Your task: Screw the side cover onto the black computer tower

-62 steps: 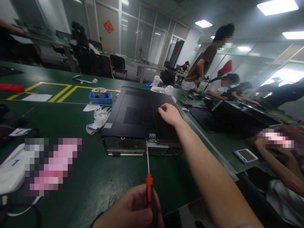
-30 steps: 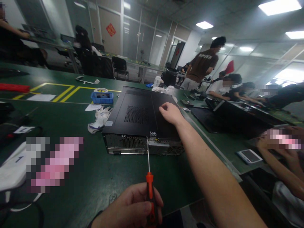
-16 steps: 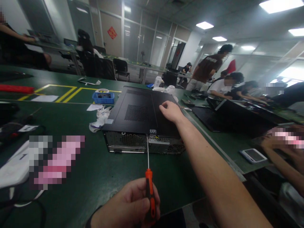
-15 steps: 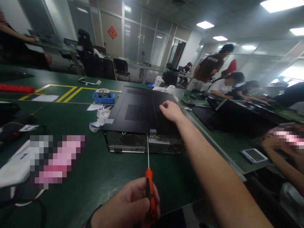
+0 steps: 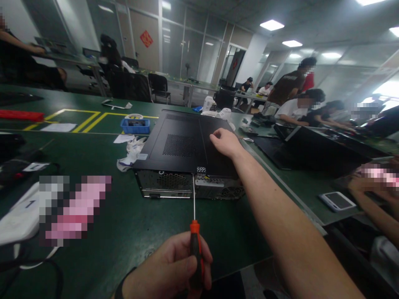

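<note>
A black computer case (image 5: 177,145) lies flat on the green table (image 5: 93,216), its perforated rear panel facing me. My left hand (image 5: 165,270) is closed around the orange and black handle of a screwdriver (image 5: 195,245). The thin shaft runs up to the top edge of the rear panel, just under a small checkered tab. My right hand (image 5: 225,142) rests on the case's top cover near its right side, fingers curled down onto the cover.
White gloves (image 5: 131,151) and a blue bin (image 5: 134,126) lie left of the case. Another open case (image 5: 311,149) and a phone (image 5: 337,201) sit to the right, by a co-worker's arm (image 5: 374,211). Cables and a white device (image 5: 18,216) are at left.
Both hands stay in place, the screwdriver tip on the same spot of the rear panel. The standing person in the background has walked away to the right.
</note>
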The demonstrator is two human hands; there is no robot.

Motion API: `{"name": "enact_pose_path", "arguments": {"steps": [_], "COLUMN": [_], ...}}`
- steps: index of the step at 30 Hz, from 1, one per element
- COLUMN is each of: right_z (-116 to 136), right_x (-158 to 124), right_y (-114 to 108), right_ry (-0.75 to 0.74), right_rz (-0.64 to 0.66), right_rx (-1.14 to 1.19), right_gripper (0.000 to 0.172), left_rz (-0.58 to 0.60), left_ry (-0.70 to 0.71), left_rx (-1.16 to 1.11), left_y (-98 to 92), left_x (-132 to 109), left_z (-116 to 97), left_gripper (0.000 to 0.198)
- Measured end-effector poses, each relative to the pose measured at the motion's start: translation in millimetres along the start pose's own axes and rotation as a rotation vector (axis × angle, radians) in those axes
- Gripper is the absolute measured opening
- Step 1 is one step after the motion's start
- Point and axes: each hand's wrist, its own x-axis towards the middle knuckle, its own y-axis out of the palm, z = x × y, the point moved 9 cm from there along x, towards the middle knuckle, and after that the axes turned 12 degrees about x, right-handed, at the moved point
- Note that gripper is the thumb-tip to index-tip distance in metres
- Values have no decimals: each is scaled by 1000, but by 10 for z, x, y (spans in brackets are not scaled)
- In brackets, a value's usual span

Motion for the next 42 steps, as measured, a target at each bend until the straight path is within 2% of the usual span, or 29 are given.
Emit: {"name": "enact_pose_path", "arguments": {"steps": [7, 17, 22, 27, 34, 42], "right_z": [-7, -6, 0, 1, 5, 1], "right_x": [1, 4, 5, 2, 3, -5], "right_y": [0, 4, 3, -1, -3, -3], "right_ry": [3, -5, -5, -6, -3, 3], "right_rz": [-1, -2, -1, -3, 1, 2], "right_rx": [2, 15, 13, 13, 11, 6], "right_gripper": [33, 33, 33, 33, 34, 33], "left_rz": [16, -18, -49, -54, 8, -17], "left_ry": [-35, 5, 40, -9, -7, 40], "left_rx": [-61, 27, 66, 54, -69, 14], "left_y": [30, -52, -77, -76, 14, -28], "left_x": [-7, -2, 11, 4, -9, 13], "left_z": [-30, 55, 21, 63, 13, 28], "left_gripper": [35, 43, 48, 43, 36, 42]}}
